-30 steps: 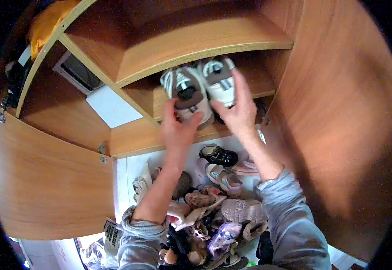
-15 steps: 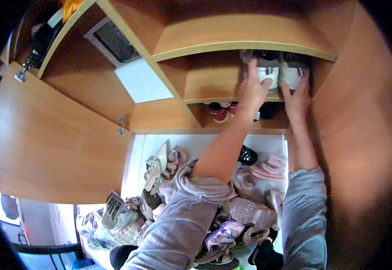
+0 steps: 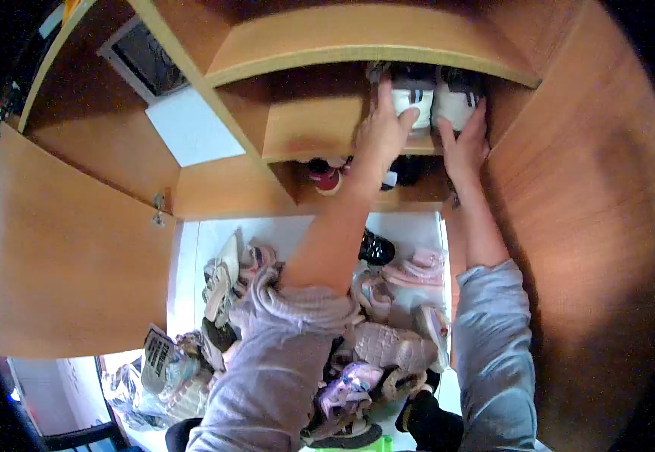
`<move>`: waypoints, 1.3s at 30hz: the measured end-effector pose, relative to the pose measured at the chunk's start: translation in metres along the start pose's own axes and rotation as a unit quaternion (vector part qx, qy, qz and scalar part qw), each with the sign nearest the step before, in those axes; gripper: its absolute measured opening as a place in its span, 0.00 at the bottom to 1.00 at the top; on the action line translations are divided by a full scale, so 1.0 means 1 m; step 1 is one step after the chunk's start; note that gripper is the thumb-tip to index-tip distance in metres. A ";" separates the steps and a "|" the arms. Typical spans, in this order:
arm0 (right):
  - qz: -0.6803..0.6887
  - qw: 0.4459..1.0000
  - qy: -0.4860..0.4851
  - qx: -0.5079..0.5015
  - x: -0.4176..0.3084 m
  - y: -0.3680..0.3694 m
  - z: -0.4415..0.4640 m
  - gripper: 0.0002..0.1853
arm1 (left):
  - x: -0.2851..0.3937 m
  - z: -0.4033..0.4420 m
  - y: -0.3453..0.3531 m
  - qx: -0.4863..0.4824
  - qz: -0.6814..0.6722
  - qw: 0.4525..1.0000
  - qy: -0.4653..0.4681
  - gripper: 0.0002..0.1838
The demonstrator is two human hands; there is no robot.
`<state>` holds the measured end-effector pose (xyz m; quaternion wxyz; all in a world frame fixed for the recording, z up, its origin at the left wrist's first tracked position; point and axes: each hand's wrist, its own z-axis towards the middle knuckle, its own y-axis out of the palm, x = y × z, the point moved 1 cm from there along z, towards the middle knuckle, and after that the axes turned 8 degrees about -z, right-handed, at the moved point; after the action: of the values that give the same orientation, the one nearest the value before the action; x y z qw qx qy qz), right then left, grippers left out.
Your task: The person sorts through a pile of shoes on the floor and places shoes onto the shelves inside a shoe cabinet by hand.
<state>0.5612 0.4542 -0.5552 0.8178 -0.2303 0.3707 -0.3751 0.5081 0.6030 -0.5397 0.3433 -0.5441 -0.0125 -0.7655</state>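
A pair of white shoes stands side by side on a wooden cabinet shelf (image 3: 312,132), heels toward me. Each heel has a dark stripe mark. My left hand (image 3: 385,135) grips the left white shoe (image 3: 415,113), its thumb across the heel and its fingers along the outer side. Around the heel of the right white shoe (image 3: 457,111), my right hand (image 3: 466,147) has its thumb on one side and its fingers on the other. The toes of both shoes lie in shadow under the upper shelf (image 3: 373,53).
Dark red shoes (image 3: 327,181) sit in the compartment below. Several shoes, including a black shiny shoe (image 3: 376,248), pink shoes (image 3: 418,269) and a purple shoe (image 3: 351,388), are piled on the floor beneath my arms. An open cabinet door (image 3: 71,248) stands at left, a wooden panel (image 3: 576,226) at right.
My view has turned, so the cabinet and floor shoes appear farther left. Both hands stay on the white shoes, which show little or no movement on the shelf.
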 end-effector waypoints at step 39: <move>-0.096 0.915 0.061 -0.388 -0.021 -0.257 -0.378 0.41 | 0.101 -0.703 -0.217 0.437 0.087 0.661 -0.604 0.30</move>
<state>0.1433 0.2757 -0.6122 0.6000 -0.5403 0.5125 -0.2923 -0.2060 0.4415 -0.6645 0.5235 -0.6729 -0.5030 -0.1421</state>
